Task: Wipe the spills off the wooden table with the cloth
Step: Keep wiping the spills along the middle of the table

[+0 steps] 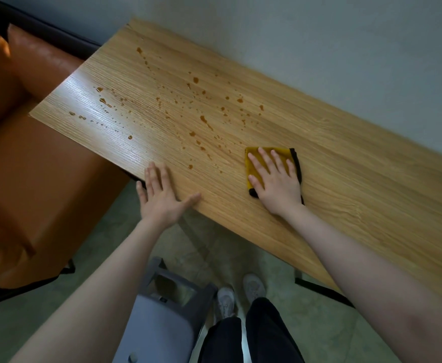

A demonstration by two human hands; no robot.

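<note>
A person's dark trouser legs (243, 336) and pale shoes (241, 292) stand on the floor beside a grey plastic stool (162, 315), below two bare forearms reaching onto the wooden counter (359, 184). The right hand (275, 179) lies flat on a folded yellow cloth (254, 158) with dark trim, fingers (265, 159) spread and pressing it down near the counter's near edge, about midway along it. The left hand (159, 195) rests palm-down on the near edge closer to the left corner, fingers together and thumb out along the edge, holding nothing. Brown spills (196, 111), drops and small streaks, scatter across the counter from just beside the cloth toward the far-left corner. An orange seat (31, 166) sits off the counter's left end.
</note>
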